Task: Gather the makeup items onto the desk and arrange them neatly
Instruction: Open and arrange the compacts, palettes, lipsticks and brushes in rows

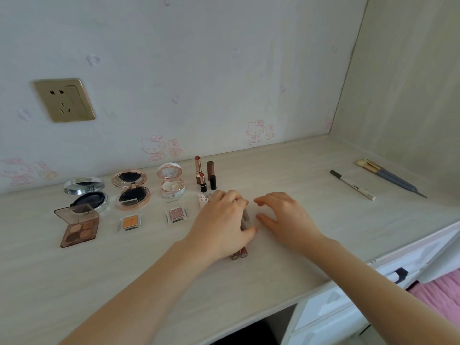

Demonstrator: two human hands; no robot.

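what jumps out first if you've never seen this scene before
Two bare hands at the middle of the pale wooden desk: the left hand grips a bundle of slim lip gloss tubes lying flat, the right hand open beside it. To the left, three open round compacts line the wall, with a brown eyeshadow palette in front; far right lie a white pencil and grey-handled brushes.

Three compacts [86, 192] [132, 189] [171, 181], three eyeshadows [79, 227] [130, 221] [176, 214], two lipsticks [198, 170] [202, 183], two caps [210, 168] [212, 182], one pencil [352, 184], two brushes [388, 174].

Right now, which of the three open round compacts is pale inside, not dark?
The small white floral compact, rightmost of the three; the silver-rimmed compact and the rose-gold compact both hold dark cushions.
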